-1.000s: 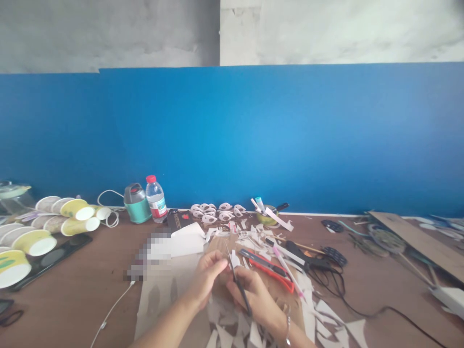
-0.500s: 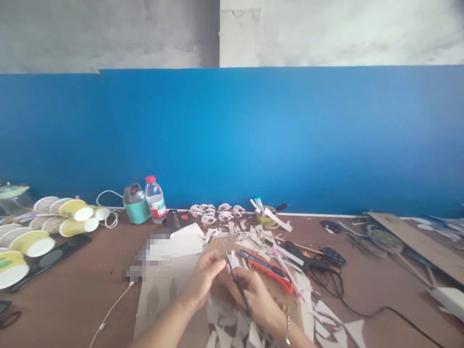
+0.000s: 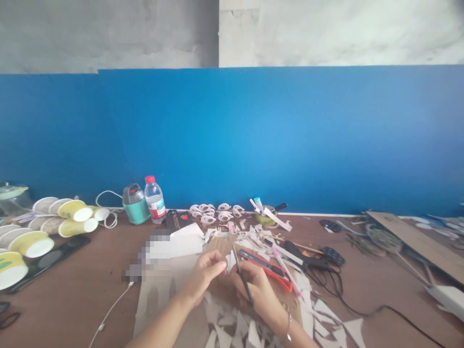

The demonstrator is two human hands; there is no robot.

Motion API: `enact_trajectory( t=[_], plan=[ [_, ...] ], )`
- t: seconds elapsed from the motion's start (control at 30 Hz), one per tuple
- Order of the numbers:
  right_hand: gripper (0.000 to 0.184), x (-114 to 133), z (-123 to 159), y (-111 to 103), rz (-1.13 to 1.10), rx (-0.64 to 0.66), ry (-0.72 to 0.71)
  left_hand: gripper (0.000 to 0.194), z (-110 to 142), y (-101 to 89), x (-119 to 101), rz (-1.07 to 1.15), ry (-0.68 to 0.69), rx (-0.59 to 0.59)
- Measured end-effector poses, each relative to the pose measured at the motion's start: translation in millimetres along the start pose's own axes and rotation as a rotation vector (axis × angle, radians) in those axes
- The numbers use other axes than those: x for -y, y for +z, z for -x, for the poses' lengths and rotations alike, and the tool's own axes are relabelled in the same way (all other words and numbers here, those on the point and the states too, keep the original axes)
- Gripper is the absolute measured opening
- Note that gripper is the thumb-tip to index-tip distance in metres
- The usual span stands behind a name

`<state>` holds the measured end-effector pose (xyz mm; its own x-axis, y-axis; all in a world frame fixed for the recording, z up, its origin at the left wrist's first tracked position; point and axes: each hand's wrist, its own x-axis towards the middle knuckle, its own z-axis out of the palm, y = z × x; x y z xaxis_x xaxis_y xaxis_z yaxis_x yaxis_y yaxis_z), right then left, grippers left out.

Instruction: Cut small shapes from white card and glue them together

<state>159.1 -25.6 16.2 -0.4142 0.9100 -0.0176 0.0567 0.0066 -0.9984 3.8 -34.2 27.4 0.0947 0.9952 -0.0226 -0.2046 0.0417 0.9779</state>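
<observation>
My left hand [image 3: 206,274] has its thumb and fingers pinched together, with a small white piece [image 3: 230,262] at the fingertips that looks like cut card. Its exact shape is partly hidden. Closed around a slim pointed tool with a dark handle [image 3: 245,286] is my right hand [image 3: 256,289]; the thin blade points up and away, close beside the white piece. Whether this tool is a craft knife or scissors cannot be made out. Both hands are over a brown board [image 3: 219,295] strewn with white scraps [image 3: 226,319].
Just beyond my right hand lie a red-and-black utility knife [image 3: 266,266], a pink pen [image 3: 286,270] and a black corded tool [image 3: 311,262]. White cut shapes [image 3: 208,219] sit by the blue partition. A bottle [image 3: 155,200] and paper cups [image 3: 78,227] stand or lie to the left.
My right hand and the dark-handled tool have shifted slightly right, and the blade tip has moved away from my left fingertips. My left hand has barely moved.
</observation>
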Motion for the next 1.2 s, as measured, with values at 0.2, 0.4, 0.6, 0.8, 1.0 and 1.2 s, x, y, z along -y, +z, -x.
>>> enact_trajectory(
  t=[0.2, 0.4, 0.6, 0.8, 1.0, 1.2],
  plan=[
    [0.028, 3.4, -1.0, -1.3, -0.091, -0.084, -0.029, 0.017, 1.5, 2.5, 10.9, -0.367, 0.108, 0.106],
    [0.032, 7.7, -1.5, -2.1, -0.109, -0.104, -0.051, 0.018, 2.5, 4.0, 9.5, -0.274, 0.117, 0.027],
    [0.037, 2.4, -2.7, -2.3, -0.150, -0.127, -0.058, 0.021, 3.7, 9.1, 13.8, -0.004, 0.019, 0.045],
    [0.038, 9.5, -0.5, 0.5, -0.138, -0.104, -0.054, 0.025, 4.3, 14.4, 14.8, 0.088, 0.003, -0.014],
    [0.034, 6.3, 0.4, 3.7, -0.096, 0.032, -0.017, 0.023, 0.1, 11.3, 13.1, 0.127, 0.042, -0.155],
    [0.024, -2.2, 0.6, 4.8, -0.073, 0.164, -0.001, 0.022, 0.3, 13.1, 10.1, 0.197, 0.033, -0.172]
  ],
)
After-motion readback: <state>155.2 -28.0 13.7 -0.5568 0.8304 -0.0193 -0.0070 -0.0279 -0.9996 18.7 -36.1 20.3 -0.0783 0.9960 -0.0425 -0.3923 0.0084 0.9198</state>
